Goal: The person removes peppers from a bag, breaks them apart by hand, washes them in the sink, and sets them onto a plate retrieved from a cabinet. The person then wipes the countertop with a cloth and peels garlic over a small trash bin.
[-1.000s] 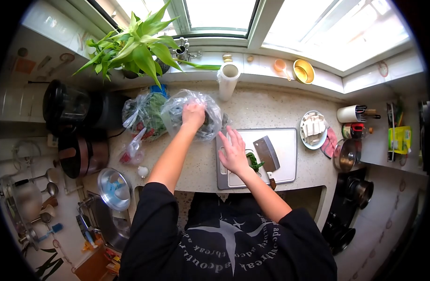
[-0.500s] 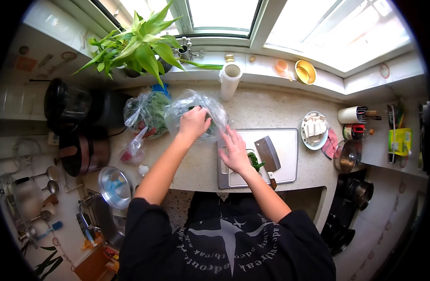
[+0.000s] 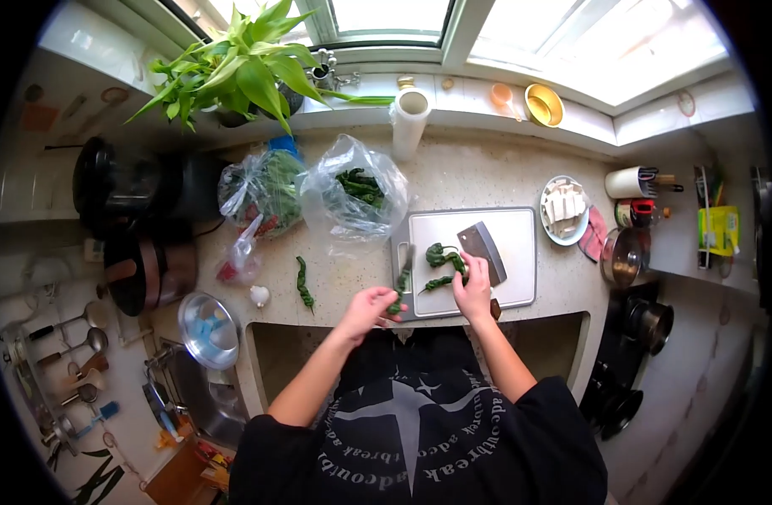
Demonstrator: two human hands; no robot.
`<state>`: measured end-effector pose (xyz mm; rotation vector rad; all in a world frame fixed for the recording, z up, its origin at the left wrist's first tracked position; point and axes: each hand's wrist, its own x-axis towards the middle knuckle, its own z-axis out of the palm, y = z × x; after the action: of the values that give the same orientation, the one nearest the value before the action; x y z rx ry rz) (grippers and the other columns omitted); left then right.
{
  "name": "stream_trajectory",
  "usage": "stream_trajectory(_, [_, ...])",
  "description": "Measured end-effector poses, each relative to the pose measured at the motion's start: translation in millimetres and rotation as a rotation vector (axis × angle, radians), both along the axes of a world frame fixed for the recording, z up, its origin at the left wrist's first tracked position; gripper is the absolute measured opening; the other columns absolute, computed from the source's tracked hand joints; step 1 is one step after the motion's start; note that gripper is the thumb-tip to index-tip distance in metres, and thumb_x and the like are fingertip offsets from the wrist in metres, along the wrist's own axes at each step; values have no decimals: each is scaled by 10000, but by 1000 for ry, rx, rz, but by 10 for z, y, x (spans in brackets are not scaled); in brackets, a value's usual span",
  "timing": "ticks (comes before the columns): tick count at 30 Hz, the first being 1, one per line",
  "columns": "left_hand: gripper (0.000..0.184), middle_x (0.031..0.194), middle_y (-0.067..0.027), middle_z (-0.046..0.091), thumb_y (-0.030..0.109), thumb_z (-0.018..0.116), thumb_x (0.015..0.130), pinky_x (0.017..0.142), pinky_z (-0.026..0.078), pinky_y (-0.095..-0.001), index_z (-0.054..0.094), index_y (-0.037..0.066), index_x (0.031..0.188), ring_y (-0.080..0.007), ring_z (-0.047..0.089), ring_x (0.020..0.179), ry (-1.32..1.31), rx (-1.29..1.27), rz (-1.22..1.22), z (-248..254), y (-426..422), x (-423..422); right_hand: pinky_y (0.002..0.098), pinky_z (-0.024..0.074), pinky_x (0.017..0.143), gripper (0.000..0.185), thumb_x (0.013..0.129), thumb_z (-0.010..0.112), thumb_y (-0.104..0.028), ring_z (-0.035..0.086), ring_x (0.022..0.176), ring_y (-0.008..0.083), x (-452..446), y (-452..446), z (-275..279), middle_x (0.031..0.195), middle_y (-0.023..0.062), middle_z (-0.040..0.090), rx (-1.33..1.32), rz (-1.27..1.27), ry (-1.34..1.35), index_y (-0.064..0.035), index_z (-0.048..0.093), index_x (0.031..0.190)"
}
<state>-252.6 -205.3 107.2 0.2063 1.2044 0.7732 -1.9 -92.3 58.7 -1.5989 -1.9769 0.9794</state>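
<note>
Thumb and fingers of my left hand [image 3: 371,313] are closed around a wrinkled green pepper [image 3: 394,306], at the board's left front edge. My right hand [image 3: 473,291] is over the white cutting board [image 3: 514,282], its fingertips closed on one end of a green pepper [image 3: 459,263]. More green peppers [image 3: 437,254] lie beside those fingers on the board. A cleaver [image 3: 484,252] rests flat there, blade away from me, its handle partly behind my right hand. Farther off, an open clear plastic bag [image 3: 323,215] holds several green peppers [image 3: 361,187].
One green pepper [image 3: 303,283] and a garlic bulb [image 3: 259,295] lie on the counter at left, near a bag of greens [image 3: 272,195]. A roll of plastic bags [image 3: 412,126] stands behind. At right sit a bowl of white slices [image 3: 564,210] and a pink cloth [image 3: 594,236].
My left hand has come out of the plastic bag and back towards me, now with a green pepper. My right hand has left the bag's side and moved to the peppers on the board.
</note>
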Motion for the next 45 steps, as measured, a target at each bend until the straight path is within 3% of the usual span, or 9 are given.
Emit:
stream_trajectory(4, [329,983,-73,763,350,635,1004,593,500,-258,626,59,1159,-139,700,751,160,-27,-61,-536,226,465,425,517,907,454,836,651,-35,608,1071,369,310,-335,-192,1158,179,559,-87,-63,-114,-41,563,1282])
stream_trajectory(9, [433,916,-68,755,411,734,895,705,544,-382,666,67,1150,-235,714,802,818,29,-151,-959,580,714,422,525,916,856,709,844,-126,565,1148,363,256,-427,-177,1278,167,471,56,-28,-346,-108,450,1469])
stream_trajectory(14, [421,901,-84,739,328,754,859,775,565,-385,695,68,1185,-240,730,829,1052,264,-163,-946,605,752,423,536,863,755,709,858,-171,582,1106,345,140,-306,-286,1249,153,490,127,-42,-421,-134,540,1394])
stream_trajectory(20, [458,1017,-93,732,200,688,894,761,573,-339,646,101,1339,-207,732,742,755,332,-128,-1193,600,765,414,542,832,688,699,875,-160,590,1041,323,72,-166,-454,1184,130,481,153,-102,-301,-118,591,1325])
stream_trajectory(26, [313,1038,-106,720,203,667,901,759,567,-363,712,80,1185,-225,722,794,854,379,-36,-995,299,391,435,535,799,566,814,749,-126,594,1031,364,-42,-148,-270,1178,178,492,211,-57,-316,-102,554,1344])
stream_trajectory(32, [228,978,-99,667,117,703,854,737,546,-380,695,78,1078,-251,664,813,1443,262,213,-793,-522,-543,437,527,761,378,813,692,-68,614,947,370,-425,-421,-142,1091,179,544,293,139,-101,-66,621,1185])
stream_trajectory(34, [329,1087,-100,624,138,736,831,794,529,-395,656,89,1146,-269,622,860,1628,166,243,-980,-828,-810,435,539,732,346,815,670,-48,633,907,366,-657,-514,-88,1077,159,571,241,223,-48,-73,639,1159])
stream_trajectory(39, [417,1096,-98,629,231,785,809,809,536,-393,659,81,1177,-275,649,932,1566,-19,243,-1239,-1135,-1109,425,545,732,296,830,685,-64,645,899,355,-1259,-715,-115,1061,151,597,124,438,10,-71,650,1124])
stream_trajectory(45, [386,876,-82,721,294,784,787,785,550,-398,724,65,1093,-282,687,829,1404,-129,257,-1419,-1101,-1189,417,545,741,268,842,683,-84,649,899,339,-1824,-906,-87,1065,132,628,103,554,73,-88,658,1109])
